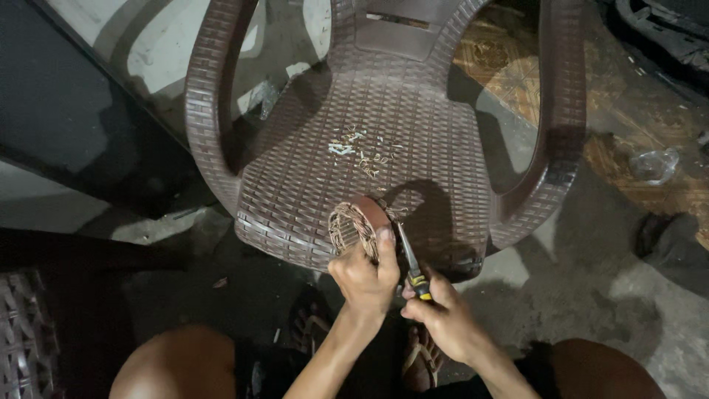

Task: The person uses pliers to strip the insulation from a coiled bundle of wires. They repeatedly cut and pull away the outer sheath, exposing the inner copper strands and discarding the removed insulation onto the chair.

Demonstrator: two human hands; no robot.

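Woven brown chair [413, 140] w/ scraps; left hand [364, 279] grips frayed wire coil [360, 225], right hand [442, 314] clenches cutters [410, 262]

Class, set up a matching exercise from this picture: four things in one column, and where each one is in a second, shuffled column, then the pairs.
1. coil
2. pliers
3. clippings
4. sandals

A. scattered on the chair seat
B. on the feet, on the floor
C. in the left hand
D. in the right hand

Pairs: 1-C, 2-D, 3-A, 4-B
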